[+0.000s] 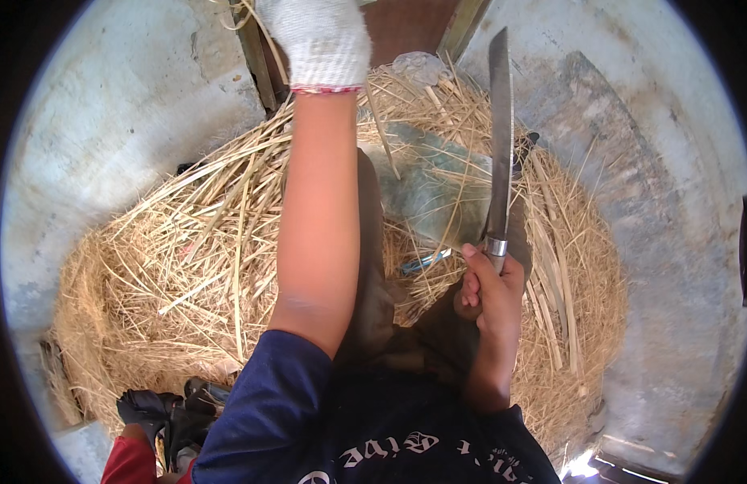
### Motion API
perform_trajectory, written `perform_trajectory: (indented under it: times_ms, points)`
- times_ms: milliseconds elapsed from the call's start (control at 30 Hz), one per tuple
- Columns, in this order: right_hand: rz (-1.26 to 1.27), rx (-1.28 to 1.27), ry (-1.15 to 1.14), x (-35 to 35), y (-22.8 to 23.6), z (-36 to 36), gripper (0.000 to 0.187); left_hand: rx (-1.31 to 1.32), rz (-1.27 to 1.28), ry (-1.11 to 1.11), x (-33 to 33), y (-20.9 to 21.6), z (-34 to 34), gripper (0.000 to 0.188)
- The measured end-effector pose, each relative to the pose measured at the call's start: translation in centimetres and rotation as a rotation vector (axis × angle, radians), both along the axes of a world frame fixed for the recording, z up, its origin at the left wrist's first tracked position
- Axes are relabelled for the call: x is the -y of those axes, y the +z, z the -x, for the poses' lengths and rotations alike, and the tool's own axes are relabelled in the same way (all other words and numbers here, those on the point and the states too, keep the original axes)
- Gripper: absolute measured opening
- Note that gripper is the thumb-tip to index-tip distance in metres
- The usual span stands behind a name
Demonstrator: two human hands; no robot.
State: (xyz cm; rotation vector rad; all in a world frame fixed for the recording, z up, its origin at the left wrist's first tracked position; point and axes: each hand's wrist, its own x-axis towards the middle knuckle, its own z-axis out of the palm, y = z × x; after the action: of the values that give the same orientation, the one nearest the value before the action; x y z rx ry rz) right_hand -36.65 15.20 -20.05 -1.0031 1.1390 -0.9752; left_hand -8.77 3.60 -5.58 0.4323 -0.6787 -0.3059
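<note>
My left hand (318,39), in a white knit glove with a red cuff edge, stretches far forward to the top of the view. Its fingers are cut off or hidden, so what it holds does not show. A thin pale strip (270,42) curls beside the glove. In front of my right knee, my bare right hand (496,292) is closed round the handle of a long knife (501,137). The blade points up and away from me, with a metal collar at the handle. Between my legs lies a greenish sheet (438,181), partly under loose strips.
Split strips and fine shavings (204,250) heap around my legs. A small blue object (426,262) lies among them. At lower left, another person's black-gloved hand (143,410) shows with a red sleeve. Pale walls (131,105) rise on both sides; a brown panel (409,32) stands ahead.
</note>
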Motion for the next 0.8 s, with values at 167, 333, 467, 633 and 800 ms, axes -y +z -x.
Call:
perform_trajectory:
  times_ms: [167,333,467,633,800]
  points:
    - [-0.007,-0.132,0.075,-0.1,-4.7,-1.7,0.029,-0.072,-0.064,-0.197,-1.0,-0.3,-0.1,0.050]
    - [-0.107,-0.243,0.207,0.0,-12.0,-4.2,0.032,-0.061,-0.080,-0.327,-1.3,-0.2,0.4,0.059]
    - [0.184,-0.476,0.159,0.5,-15.0,-4.6,0.031,0.102,-0.002,-0.392,-0.8,-0.5,-0.3,0.062]
    - [0.124,-0.625,0.163,1.4,-15.8,-4.8,0.031,0.120,-0.016,-0.417,-1.0,-0.8,-0.9,0.063]
    - [0.174,-0.512,0.181,0.9,-15.7,-5.1,0.030,0.069,-0.011,-0.347,-1.0,-1.0,-0.5,0.062]
